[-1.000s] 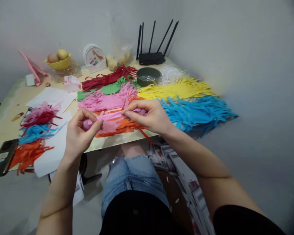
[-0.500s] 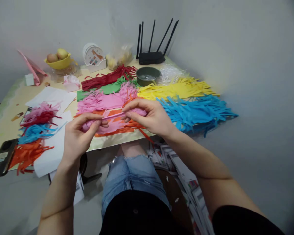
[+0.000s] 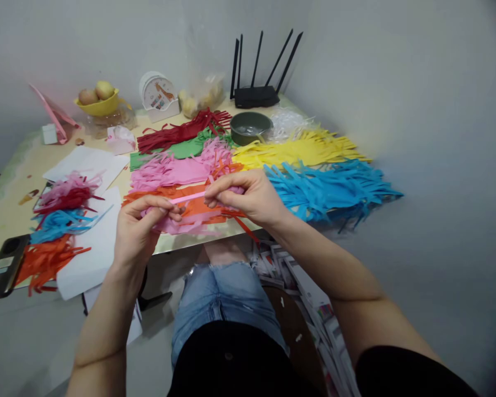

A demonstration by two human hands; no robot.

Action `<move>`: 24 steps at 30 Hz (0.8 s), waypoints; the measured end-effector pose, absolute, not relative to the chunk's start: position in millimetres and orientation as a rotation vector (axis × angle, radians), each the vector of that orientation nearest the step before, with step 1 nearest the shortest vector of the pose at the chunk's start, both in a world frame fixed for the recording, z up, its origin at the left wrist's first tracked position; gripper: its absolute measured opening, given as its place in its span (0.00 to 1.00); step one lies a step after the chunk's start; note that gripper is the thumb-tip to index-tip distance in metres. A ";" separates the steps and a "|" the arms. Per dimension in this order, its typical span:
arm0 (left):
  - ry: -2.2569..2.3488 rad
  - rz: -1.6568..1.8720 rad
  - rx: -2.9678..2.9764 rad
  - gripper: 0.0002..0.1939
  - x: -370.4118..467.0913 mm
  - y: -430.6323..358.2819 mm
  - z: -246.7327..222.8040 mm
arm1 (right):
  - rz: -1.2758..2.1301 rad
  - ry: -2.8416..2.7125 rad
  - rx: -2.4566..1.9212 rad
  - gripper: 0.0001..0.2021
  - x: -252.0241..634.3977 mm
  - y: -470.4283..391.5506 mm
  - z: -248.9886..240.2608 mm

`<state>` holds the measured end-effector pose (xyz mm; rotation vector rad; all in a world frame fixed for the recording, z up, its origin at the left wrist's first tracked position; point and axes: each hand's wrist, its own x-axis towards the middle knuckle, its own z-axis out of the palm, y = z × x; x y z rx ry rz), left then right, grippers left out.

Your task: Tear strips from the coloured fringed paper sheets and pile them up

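A pink paper piece point(image 3: 190, 197) is stretched between my two hands, its middle drawn into a narrow strip. My left hand point(image 3: 143, 220) pinches its left end, and loose pink paper hangs under the fingers. The right end is pinched by my right hand point(image 3: 248, 197), with part of it bunched under the palm. Below and behind the hands lie orange fringed paper point(image 3: 198, 207) and pink fringed paper point(image 3: 182, 171). Blue fringed paper point(image 3: 326, 187) spreads to the right of my right hand, with yellow fringed paper point(image 3: 301, 151) behind it.
Green point(image 3: 186, 149) and dark red fringed paper point(image 3: 177, 132) lie farther back, near a dark round bowl point(image 3: 251, 128) and a black router point(image 3: 256, 97). At left are small fringed bundles point(image 3: 62, 220), white sheets point(image 3: 89, 165) and a phone point(image 3: 4, 270).
My left hand has shifted slightly right and its fingers have turned around the pink paper. The strip between the hands looks flatter, and more pink paper hangs below.
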<state>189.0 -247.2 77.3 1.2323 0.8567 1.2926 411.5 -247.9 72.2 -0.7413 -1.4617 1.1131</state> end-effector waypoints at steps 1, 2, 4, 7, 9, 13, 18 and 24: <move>0.850 1.278 1.261 0.01 185.7 -247.3 75.6 | 1.064 -1.492 -0.748 0.09 412.3 -248.4 71.6; 0.851 1.235 1.327 0.01 181.3 -247.2 75.0 | 0.991 -1.539 -0.749 0.10 413.5 -249.0 71.1; 0.873 1.071 1.567 0.02 172.1 -246.3 78.1 | 0.798 -1.679 -0.732 0.11 416.4 -250.1 70.8; 0.938 0.878 2.021 0.05 165.5 -243.4 90.8 | 0.505 -1.942 -0.660 0.12 420.4 -250.5 73.6; 0.942 0.830 2.245 0.08 168.6 -240.3 99.0 | 0.387 -2.079 -0.597 0.11 421.7 -250.1 77.0; 0.861 0.673 2.385 0.10 179.2 -232.0 102.4 | 0.230 -2.210 -0.534 0.10 423.1 -250.3 80.7; 0.928 0.821 2.621 0.09 179.8 -221.7 89.6 | 0.267 -2.272 -0.614 0.10 427.5 -253.0 79.6; 0.718 1.251 3.144 0.11 174.9 -209.5 67.5 | 1.113 -2.013 -0.890 0.17 422.7 -238.0 88.4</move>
